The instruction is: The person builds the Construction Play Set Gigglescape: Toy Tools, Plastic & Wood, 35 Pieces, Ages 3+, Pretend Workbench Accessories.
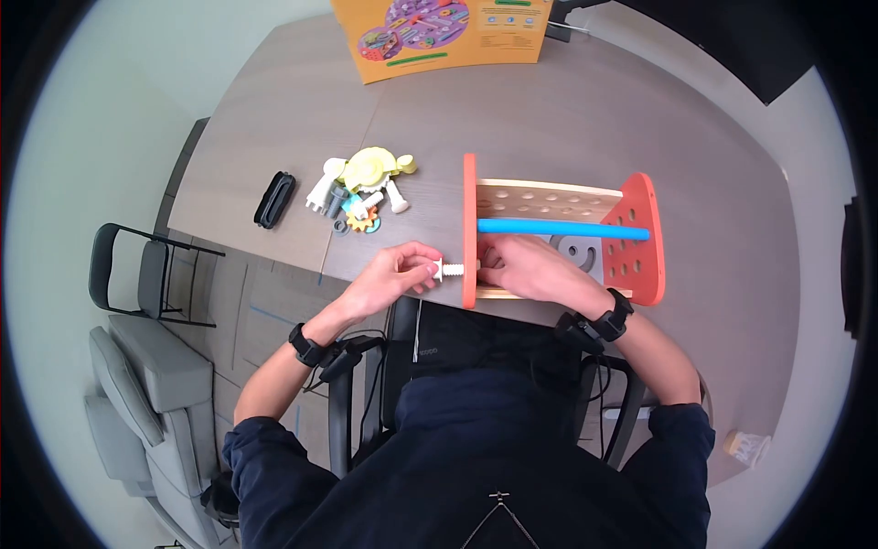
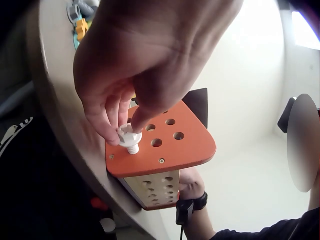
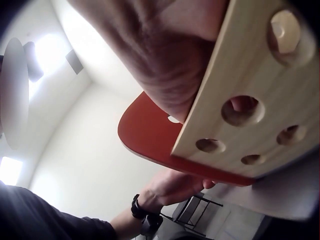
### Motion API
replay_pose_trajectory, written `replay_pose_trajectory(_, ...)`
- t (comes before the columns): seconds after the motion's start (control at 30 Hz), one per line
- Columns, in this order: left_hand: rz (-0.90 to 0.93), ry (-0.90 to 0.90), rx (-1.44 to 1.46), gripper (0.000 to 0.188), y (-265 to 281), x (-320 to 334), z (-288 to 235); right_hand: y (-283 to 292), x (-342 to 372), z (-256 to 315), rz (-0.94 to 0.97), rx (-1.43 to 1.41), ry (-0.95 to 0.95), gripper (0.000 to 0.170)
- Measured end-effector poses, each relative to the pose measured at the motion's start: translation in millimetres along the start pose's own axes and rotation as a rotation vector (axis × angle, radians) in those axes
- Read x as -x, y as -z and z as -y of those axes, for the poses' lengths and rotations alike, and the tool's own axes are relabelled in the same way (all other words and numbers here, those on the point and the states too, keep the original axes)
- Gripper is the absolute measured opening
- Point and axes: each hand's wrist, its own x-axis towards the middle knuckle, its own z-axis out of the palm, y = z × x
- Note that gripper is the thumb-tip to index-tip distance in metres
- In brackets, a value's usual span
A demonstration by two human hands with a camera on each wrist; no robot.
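My left hand pinches the head of a white toy bolt between thumb and fingers. The bolt's threaded shank points at a hole in the orange end panel of a wooden toy toolbox, its tip right at the panel in the head view. My right hand reaches inside the toolbox, fingers bent close to the inner face of that same panel, below the blue handle rod. In the right wrist view the perforated wooden side board hides its fingertips, and I cannot tell whether they hold anything.
Left of the toolbox lies a pile of toy parts: a pale yellow gear-like disc, white bolts, an orange gear. A black case lies further left. A yellow printed box stands at the table's far side.
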Motion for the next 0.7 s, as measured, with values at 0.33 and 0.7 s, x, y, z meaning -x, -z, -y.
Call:
replay_pose_trajectory(0.33, 0.127, 0.150, -0.026, 0.034, 4, -6, 4, 7, 5, 13, 0.020, 0.059, -0.050, 0.035)
replay_pose_trajectory(0.7, 0.022, -0.037, -0.135, 0.031, -7, 1, -1, 7, 6, 11, 0.035, 0.072, -0.036, 0.036)
